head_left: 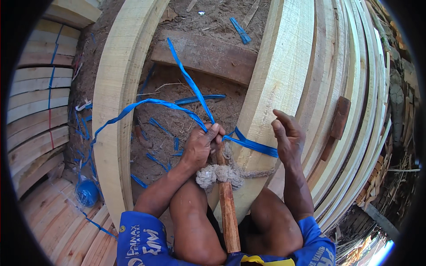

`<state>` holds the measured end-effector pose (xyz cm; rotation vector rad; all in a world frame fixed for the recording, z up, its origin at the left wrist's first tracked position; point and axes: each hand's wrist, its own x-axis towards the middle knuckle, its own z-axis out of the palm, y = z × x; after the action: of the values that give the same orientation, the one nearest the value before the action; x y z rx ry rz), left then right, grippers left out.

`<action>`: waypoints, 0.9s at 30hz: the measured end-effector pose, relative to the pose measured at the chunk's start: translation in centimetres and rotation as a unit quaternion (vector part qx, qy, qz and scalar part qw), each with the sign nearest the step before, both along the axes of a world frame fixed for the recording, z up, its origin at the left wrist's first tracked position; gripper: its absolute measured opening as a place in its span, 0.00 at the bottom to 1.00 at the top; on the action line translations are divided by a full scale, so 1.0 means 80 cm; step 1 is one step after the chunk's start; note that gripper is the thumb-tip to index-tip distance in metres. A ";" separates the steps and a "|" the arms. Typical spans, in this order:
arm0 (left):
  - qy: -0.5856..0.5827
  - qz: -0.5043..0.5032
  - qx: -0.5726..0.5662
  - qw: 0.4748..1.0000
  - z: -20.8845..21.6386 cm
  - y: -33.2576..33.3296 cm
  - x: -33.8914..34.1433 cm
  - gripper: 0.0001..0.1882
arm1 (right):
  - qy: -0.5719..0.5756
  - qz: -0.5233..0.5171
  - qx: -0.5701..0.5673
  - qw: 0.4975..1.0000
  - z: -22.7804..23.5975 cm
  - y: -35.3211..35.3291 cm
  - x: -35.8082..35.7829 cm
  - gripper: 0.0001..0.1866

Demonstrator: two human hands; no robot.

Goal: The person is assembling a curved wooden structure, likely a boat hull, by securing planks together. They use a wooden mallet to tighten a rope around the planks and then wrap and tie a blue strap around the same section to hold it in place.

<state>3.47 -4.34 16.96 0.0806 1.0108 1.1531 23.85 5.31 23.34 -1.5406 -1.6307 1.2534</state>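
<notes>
My left hand [200, 144] is closed in a pinch on a blue plastic strap [253, 145], beside the upper end of a wooden stick [229, 213]. Two loose tails of the strap rise from the fingers; one stands up, the other arcs over to the left. The strap runs across a bundle of pale planks [284, 66] toward its right side. My right hand [290, 137] is raised over that side, thumb and forefinger apart, with nothing visible in it. A thick, frayed rope [222, 175] is knotted around the stick and passes across the planks.
A long pale plank [117, 88] stretches along the left, and a brown wood block [204, 55] lies crosswise ahead. Stacked boards [40, 106] and a blue roll of strapping [87, 193] are at far left. More long planks [350, 111] with a short wood piece [341, 117] lie right.
</notes>
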 end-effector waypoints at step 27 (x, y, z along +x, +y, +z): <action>0.058 -0.220 -0.118 0.967 -0.129 0.131 0.059 0.09 | 0.521 -0.148 -0.503 0.673 -0.263 -0.003 0.035 0.13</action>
<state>8.21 6.14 6.62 0.1756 1.1578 0.6250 26.69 5.04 2.33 -1.0034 0.1551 2.3498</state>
